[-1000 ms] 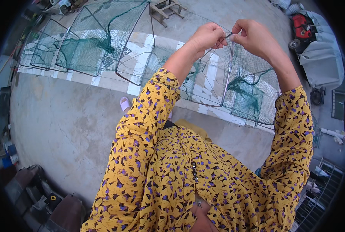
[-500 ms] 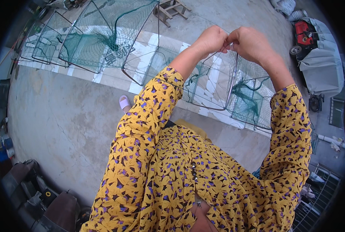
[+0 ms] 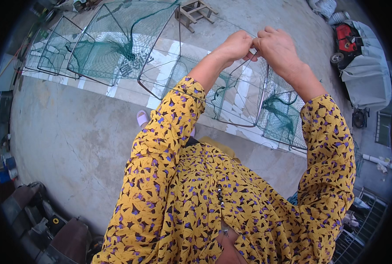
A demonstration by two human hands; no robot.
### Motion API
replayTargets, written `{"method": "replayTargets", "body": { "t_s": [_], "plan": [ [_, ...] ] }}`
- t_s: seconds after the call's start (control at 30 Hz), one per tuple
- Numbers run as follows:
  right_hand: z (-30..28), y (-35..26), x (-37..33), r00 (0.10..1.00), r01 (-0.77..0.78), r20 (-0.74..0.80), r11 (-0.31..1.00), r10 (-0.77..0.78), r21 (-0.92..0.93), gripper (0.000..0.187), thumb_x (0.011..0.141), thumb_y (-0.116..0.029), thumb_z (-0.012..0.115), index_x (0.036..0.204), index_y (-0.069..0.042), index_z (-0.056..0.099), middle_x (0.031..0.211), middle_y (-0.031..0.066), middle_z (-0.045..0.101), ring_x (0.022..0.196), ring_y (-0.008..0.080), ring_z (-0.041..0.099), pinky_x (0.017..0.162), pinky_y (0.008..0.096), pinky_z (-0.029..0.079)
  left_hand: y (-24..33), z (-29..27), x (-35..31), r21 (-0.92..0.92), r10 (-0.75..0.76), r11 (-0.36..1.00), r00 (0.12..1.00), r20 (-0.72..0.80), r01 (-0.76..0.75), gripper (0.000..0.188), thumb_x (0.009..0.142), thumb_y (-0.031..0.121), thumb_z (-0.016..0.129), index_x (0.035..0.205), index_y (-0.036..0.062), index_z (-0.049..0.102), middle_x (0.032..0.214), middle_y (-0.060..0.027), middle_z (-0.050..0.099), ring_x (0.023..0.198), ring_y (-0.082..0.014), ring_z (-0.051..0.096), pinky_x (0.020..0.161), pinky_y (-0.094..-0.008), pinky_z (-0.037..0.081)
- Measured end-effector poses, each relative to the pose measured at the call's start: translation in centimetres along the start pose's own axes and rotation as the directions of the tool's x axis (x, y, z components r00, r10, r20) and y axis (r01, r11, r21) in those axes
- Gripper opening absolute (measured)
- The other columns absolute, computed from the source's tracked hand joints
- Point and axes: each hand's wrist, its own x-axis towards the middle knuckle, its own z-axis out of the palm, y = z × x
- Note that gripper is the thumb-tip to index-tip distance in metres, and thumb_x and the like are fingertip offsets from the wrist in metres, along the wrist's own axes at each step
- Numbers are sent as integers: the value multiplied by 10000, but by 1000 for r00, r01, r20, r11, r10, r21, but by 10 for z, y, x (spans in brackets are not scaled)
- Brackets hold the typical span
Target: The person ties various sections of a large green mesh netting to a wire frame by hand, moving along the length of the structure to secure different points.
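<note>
A long folding fish trap [image 3: 103, 53] of green netting on thin square metal frames stretches from the far left to the right beneath my hands. Both hands are raised over its right part, fingertips together at the top of one frame [image 3: 262, 99]. My left hand [image 3: 239, 45] is closed in a pinch on the trap's upper edge. Pressed close beside it, my right hand [image 3: 277, 49] also pinches there, its fingers curled. The exact bit of netting or cord between the fingertips is hidden. Dark green gathered netting [image 3: 279, 105] hangs inside the section below.
The trap stands over a pale sheet with white strips [image 3: 165, 75] on the concrete floor [image 3: 72, 132]. Beyond it is a small wooden stool [image 3: 193, 13]. A covered red machine [image 3: 347, 39] with wheels is at right, a metal rack [image 3: 361, 220] lower right, and a dark vehicle seat [image 3: 70, 240] lower left.
My right hand has turned and shifted slightly, its knuckles now higher, and its forearm has moved a little left. The left hand stays nearly in place. The trap has barely moved.
</note>
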Motion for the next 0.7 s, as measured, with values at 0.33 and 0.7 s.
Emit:
{"method": "replayTargets", "body": {
  "t_s": [0.33,0.7],
  "plan": [
    [8,2,-5,999,-46,11,981,45,188,60,726,-121,588,763,-86,620,790,73,582,804,255,594,681,367,483,-8,2,1,-155,48,987,999,-14,-49,245,839,89,385,800,-27,597,720,-79,610,556,-118,561,486,-245,419],
    [-36,10,5,986,-23,166,982,-9,188,118,731,-96,580,833,-65,630,830,123,610,792,291,611,659,380,481,-7,4,1,-389,55,921,994,98,-12,144,839,97,425,831,23,549,741,-32,546,575,-81,481,521,-219,395]
  ]
}}
